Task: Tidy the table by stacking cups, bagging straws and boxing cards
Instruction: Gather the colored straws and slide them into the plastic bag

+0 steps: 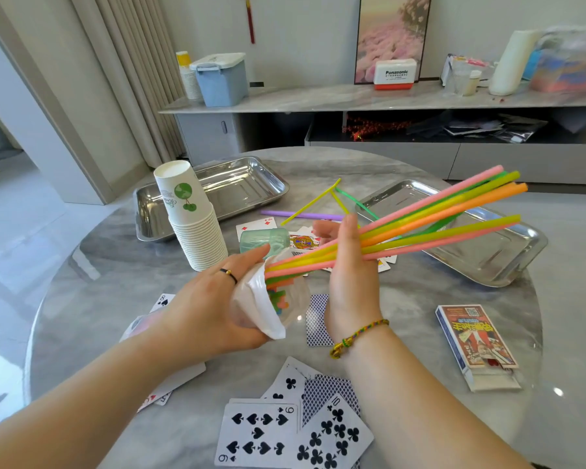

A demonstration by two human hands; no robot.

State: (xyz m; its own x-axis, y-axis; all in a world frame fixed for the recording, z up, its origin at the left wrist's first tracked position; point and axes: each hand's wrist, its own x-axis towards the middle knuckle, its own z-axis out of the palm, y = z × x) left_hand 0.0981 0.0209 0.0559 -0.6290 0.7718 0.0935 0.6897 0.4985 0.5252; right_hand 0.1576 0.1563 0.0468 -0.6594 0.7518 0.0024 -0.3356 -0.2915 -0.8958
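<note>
My right hand (351, 275) grips a bundle of coloured straws (433, 218) whose lower ends sit inside a clear plastic bag (268, 306). My left hand (210, 306) holds that bag's mouth above the table. A tilted stack of paper cups (193, 218) stands at the left. A purple straw (298, 215), yellow straws (310, 203) and a green straw (359, 203) lie loose behind my hands. Playing cards (298, 424) are scattered near me and under my hands. The card box (476, 343) lies open at the right.
Two steel trays sit on the round marble table (115, 275): one at back left (244, 187), one at right (487, 255). A pale green container (263, 240) lies beside the cups. A sideboard with boxes stands behind.
</note>
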